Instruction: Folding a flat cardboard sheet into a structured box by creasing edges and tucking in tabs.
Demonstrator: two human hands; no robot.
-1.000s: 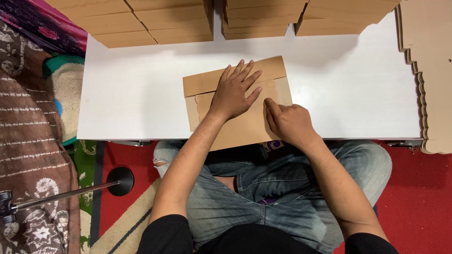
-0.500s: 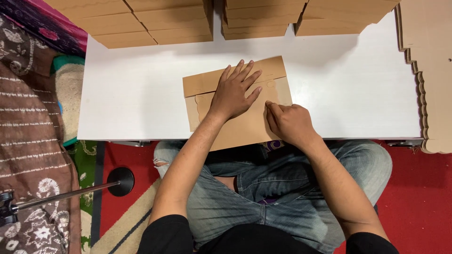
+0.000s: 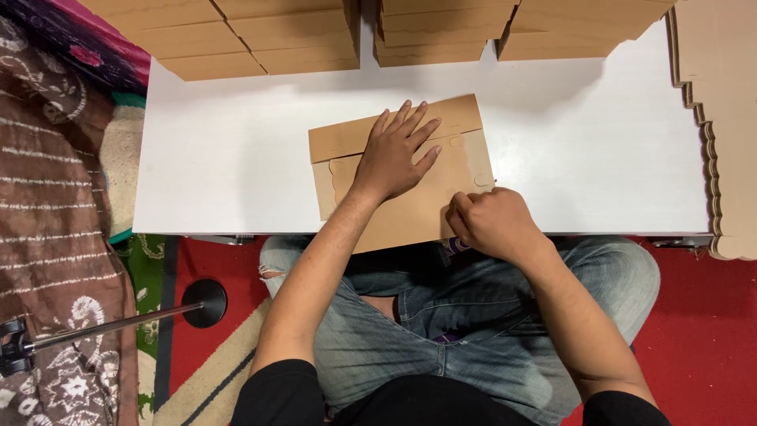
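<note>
- The white table (image 3: 615,158) carries stacks of brown cardboard boxes (image 3: 260,35) along its far edge and a scalloped cardboard stack (image 3: 721,118) at its right end; bare white surface lies left and right of the flat cardboard piece (image 3: 410,213)
- The flat cardboard piece lies at the table's near middle, its lower edge overhanging the near rim
- The left hand (image 3: 390,158) presses flat on it, fingers spread
- The right hand (image 3: 497,222) is curled at its lower right corner, fingers narrow, pinching that edge

Matt brown cardboard sheet (image 3: 410,201) lies on a smooth white table (image 3: 236,158).
</note>
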